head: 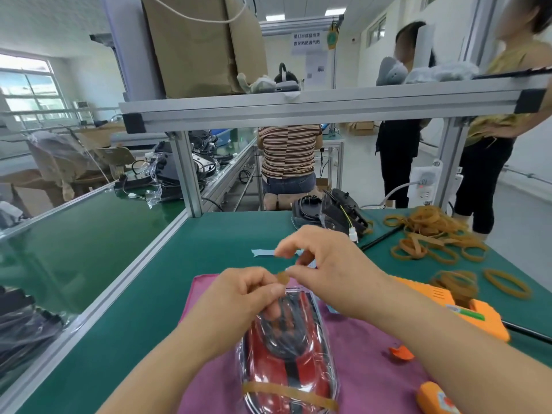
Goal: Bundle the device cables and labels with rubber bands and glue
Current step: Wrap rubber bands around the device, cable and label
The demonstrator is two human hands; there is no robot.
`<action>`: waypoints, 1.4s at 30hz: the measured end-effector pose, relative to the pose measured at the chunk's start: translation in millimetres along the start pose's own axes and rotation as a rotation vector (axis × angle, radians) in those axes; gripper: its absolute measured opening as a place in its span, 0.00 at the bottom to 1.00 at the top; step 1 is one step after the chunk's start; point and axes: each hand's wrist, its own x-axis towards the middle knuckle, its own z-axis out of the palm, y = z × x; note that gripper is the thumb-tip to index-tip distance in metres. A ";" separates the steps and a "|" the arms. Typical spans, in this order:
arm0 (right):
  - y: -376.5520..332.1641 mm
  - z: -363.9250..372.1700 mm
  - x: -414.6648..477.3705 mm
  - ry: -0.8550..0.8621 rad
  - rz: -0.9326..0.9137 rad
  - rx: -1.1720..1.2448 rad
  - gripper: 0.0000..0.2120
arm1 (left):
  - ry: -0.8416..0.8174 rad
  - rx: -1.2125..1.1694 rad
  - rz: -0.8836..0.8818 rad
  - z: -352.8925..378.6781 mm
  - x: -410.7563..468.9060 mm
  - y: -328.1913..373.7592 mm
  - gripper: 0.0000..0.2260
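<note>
Tan and small, a rubber band (282, 277) sits pinched between both hands at the middle of the frame. The left hand (248, 294) has its fingers curled, holding the band's near side against the thumb, with its lower fingers resting on the top of the clear plastic bag (331, 357). The right hand (325, 264) nips the band's other side between thumb and forefinger, its remaining fingers bent above. Below them lies the red and black device (286, 360), wrapped in that bag on a purple cloth (373, 369). Its long axis runs from the bottom edge of the frame straight up to the hands, so its far end sits just beneath the held band. A second band (286, 394) already crosses the device's near end. The step in hand looks like stretching this band open and drawing it down over the far end, along the axis, toward the bottom of the frame. The left hand, touching the bag, is the nearer one to steady it. A blue label strip (263, 253) lies on the green table (179, 279) just beyond the hands; the loose bands (433, 234) and orange glue gun (466, 309) lie to the right.
</note>
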 end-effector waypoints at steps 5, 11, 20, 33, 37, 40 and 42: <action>29.2 8.6 -11.9 -0.216 0.412 -0.208 0.18 | 0.540 -0.471 -0.285 -34.5 8.6 -32.3 0.08; 45.3 35.2 -20.8 -0.346 0.752 0.305 0.22 | 0.263 -0.706 -0.666 -19.7 3.4 -60.7 0.13; 38.7 43.3 -21.5 -0.258 0.912 0.780 0.21 | 0.234 -0.669 -0.606 -18.4 1.4 -68.1 0.10; 9.7 2.9 -6.9 -0.229 0.606 1.171 0.06 | -0.002 -0.621 -0.436 -37.3 3.2 -54.0 0.33; 5.0 -14.5 2.2 -0.158 0.428 1.192 0.17 | -0.159 -0.744 -0.308 -52.9 1.4 -47.3 0.32; 1.1 -16.4 2.4 -0.104 0.368 1.227 0.17 | -0.071 -0.680 -0.232 -55.8 4.2 -41.6 0.28; 1.4 -12.6 -1.3 -0.090 0.359 1.204 0.11 | 0.049 -0.604 -0.152 -55.5 5.3 -38.5 0.27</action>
